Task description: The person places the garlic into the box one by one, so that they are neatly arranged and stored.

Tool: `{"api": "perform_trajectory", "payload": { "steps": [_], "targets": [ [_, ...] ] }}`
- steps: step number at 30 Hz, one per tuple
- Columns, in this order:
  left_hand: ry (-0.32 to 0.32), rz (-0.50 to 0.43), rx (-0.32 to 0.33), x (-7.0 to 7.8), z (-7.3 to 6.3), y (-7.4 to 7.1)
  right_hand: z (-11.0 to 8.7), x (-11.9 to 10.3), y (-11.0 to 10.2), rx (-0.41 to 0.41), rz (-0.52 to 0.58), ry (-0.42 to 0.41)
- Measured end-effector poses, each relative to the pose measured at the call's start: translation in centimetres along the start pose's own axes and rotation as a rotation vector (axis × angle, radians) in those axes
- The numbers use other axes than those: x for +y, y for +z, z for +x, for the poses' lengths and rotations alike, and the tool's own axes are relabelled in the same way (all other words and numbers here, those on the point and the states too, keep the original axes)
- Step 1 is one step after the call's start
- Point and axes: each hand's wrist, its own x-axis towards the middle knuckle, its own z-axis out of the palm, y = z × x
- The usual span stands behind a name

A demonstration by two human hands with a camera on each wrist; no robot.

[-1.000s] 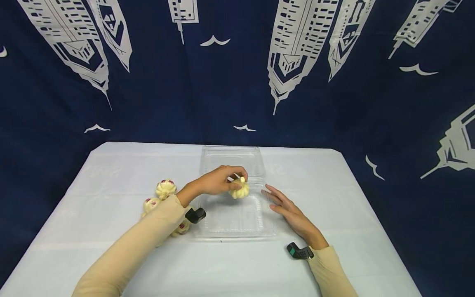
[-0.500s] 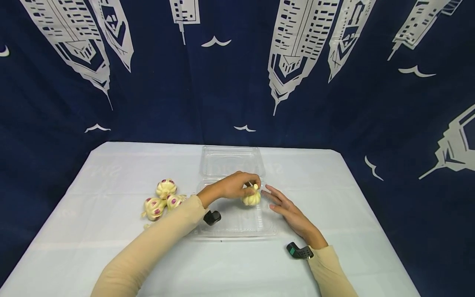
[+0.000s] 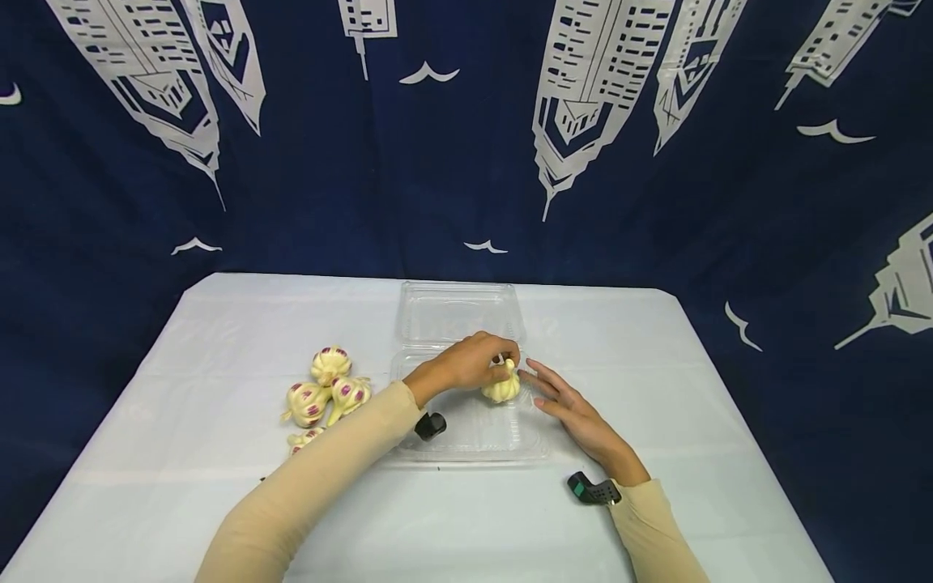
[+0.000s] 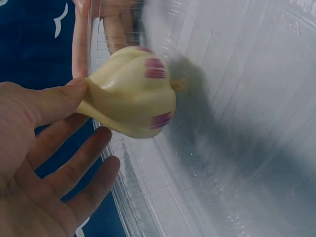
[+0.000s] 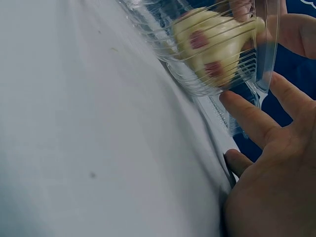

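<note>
My left hand point(image 3: 477, 362) pinches a garlic bulb point(image 4: 131, 94) by its stem, between thumb and fingers. The bulb is pale yellow with purple patches and hangs at the right side of a clear plastic clamshell box point(image 3: 466, 441), whose lid point(image 3: 461, 312) lies open toward the back. In the right wrist view the garlic shows through the box's ribbed wall. My right hand point(image 3: 576, 414) lies beside the box's right wall with fingers extended, fingertips right at the wall and holding nothing.
Several more garlic bulbs point(image 3: 330, 365) sit in a group on the white table point(image 3: 219, 364), left of the box; my left sleeve point(image 3: 321, 478) partly covers the nearest one. A dark blue curtain point(image 3: 437, 178) with white building prints hangs behind the table.
My left hand has carried the garlic rightward and slightly down into the box's right side, uncovering more of the bulbs at left. The right hand has stayed at the wall.
</note>
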Motion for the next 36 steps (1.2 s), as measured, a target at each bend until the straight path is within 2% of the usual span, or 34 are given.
{"api": "perform_trajectory", "payload": {
  "steps": [8,17,23,29,36],
  "targets": [
    [-0.07,0.082,0.024,0.3,-0.3,-0.1,-0.1,-0.2,0.0,-0.022,-0.006,0.006],
    [-0.066,0.066,0.044,0.5,-0.6,-0.8,0.0,-0.4,0.2,-0.029,-0.009,-0.009],
    [-0.039,0.033,0.078,0.6,-1.3,-1.5,0.0,-0.4,0.2,-0.021,-0.014,-0.001],
    [-0.041,0.071,0.124,0.2,-2.8,-2.3,0.2,-0.3,0.2,-0.009,-0.019,-0.004],
    [-0.046,0.053,0.18,-0.7,-5.6,-3.7,0.1,-0.2,0.2,0.009,-0.033,-0.001]
  ]
}}
